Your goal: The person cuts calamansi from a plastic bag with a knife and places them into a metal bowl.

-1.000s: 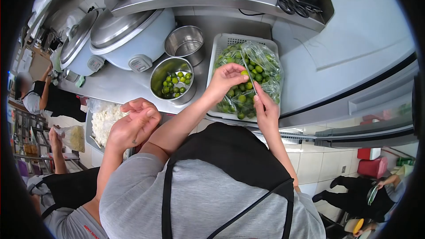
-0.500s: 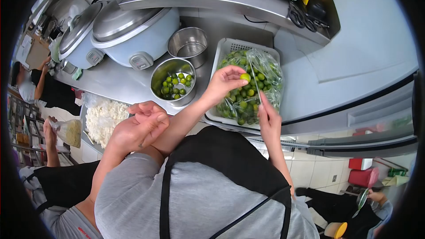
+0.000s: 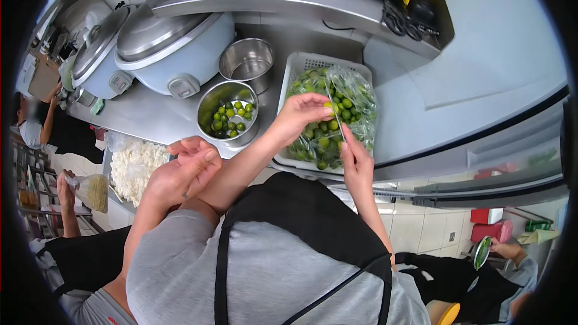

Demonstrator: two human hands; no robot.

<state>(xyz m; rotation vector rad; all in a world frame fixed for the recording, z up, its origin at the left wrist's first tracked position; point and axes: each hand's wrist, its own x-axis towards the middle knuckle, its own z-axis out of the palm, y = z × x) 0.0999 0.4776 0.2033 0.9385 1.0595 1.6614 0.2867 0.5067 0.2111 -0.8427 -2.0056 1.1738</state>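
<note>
Between its fingertips my left hand [image 3: 304,113] pinches a small green lime [image 3: 328,108]. My right hand [image 3: 356,159] grips a thin knife [image 3: 336,110], its blade up against that lime. Both hands are over a white perforated basket [image 3: 290,72], where an open clear plastic bag [image 3: 355,81] full of limes lies. To the left of the basket stands a steel pot [image 3: 203,108] with several limes at its bottom. Behind it is a second steel pot [image 3: 247,61], which looks empty.
Two large rice cookers [image 3: 174,54] stand at the back left. A tray of white food [image 3: 135,168] lies left, near a co-worker's hand [image 3: 183,171] close to my left arm. A steel shelf [image 3: 271,3] overhangs the counter. Other people stand at far left and lower right.
The knife blade has come back against the lime, after standing slightly apart from it half a second ago. The whole view has shifted a little.
</note>
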